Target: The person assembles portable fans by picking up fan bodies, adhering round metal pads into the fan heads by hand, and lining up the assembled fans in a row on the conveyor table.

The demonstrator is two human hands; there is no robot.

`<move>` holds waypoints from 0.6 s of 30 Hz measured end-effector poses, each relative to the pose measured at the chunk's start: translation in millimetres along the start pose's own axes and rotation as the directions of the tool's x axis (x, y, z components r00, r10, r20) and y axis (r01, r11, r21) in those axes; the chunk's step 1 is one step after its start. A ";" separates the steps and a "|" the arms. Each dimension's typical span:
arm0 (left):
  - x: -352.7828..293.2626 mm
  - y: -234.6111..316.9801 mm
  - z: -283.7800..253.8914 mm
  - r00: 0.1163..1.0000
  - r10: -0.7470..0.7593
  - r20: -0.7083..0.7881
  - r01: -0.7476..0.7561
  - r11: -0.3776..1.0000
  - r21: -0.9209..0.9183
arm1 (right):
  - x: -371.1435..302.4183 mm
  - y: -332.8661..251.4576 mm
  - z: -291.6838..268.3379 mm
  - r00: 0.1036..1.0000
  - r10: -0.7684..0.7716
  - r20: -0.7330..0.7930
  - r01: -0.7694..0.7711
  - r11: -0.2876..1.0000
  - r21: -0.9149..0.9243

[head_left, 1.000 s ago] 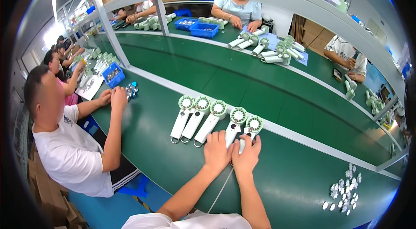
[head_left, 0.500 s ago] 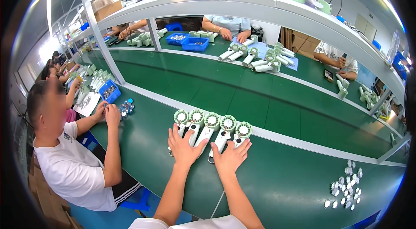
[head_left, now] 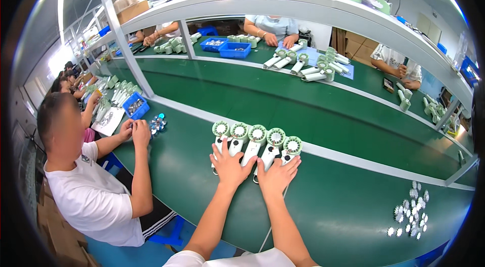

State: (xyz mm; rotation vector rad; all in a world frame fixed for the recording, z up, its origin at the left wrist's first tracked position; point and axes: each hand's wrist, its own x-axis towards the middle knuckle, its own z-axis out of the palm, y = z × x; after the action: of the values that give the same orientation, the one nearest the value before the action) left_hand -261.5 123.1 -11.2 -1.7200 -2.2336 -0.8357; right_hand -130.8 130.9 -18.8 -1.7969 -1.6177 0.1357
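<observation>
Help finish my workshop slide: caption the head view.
Left hand and right hand spread over five white-and-green handheld fans lined up on a green workbench.

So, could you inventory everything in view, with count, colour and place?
Fans: 5, white and green, row before the person
Discs: many, silvery white, table's right
Near bin: 1, blue, left
Shiny parts: several, silvery and blue, beside near bin
Far bins: 2, blue, far side
Far fans: many, white and green, far side, further left
Table: 1, green, in front
Shelf: 1, whitish, overhead
Boxes: several, brown, lower left
Co-worker: 1, white shirt, left
Other people: several, colours mixed, far side, further left
Forearms: 2, bare, lower edge
Left grip: 1, bare, spread over left fans
Right grip: 1, bare, spread over right fans
</observation>
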 end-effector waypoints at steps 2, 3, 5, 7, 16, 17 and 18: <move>1.2 -6.5 1.9 1.000 0.001 -0.011 -0.001 1.000 0.008 | 0.8 -6.8 -1.6 1.000 0.010 0.022 -0.010 1.000 0.024; 2.7 -8.3 1.4 1.000 0.006 -0.015 -0.006 1.000 0.014 | 1.3 -8.3 -2.5 1.000 -0.011 0.013 0.010 0.999 0.039; 4.1 -14.2 -0.6 1.000 0.009 -0.016 -0.008 1.000 0.027 | -2.0 -15.4 0.0 0.999 -0.040 0.013 0.039 0.997 0.061; 6.9 -18.5 1.5 1.000 0.006 -0.017 -0.005 1.000 0.029 | -0.6 -17.1 3.3 1.000 -0.005 0.029 0.003 0.997 0.078; 27.7 -83.4 3.4 0.997 0.025 -0.070 -0.019 0.997 0.077 | -7.1 -64.5 50.0 0.996 -0.052 -0.066 0.060 0.990 0.127; 29.6 -85.6 3.5 0.999 0.016 -0.042 -0.013 0.998 0.068 | -6.7 -65.9 53.2 0.995 -0.040 -0.088 0.052 0.989 0.139; 31.9 -82.8 8.2 1.000 0.015 -0.013 -0.014 0.999 0.042 | -3.8 -62.1 52.1 0.993 -0.031 -0.111 0.047 0.988 0.146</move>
State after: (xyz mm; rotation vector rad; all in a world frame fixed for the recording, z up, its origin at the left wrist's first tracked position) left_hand -347.2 140.3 -28.2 -1.7049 -2.2111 -0.7891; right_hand -210.0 147.6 -24.6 -1.6307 -1.5243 0.1345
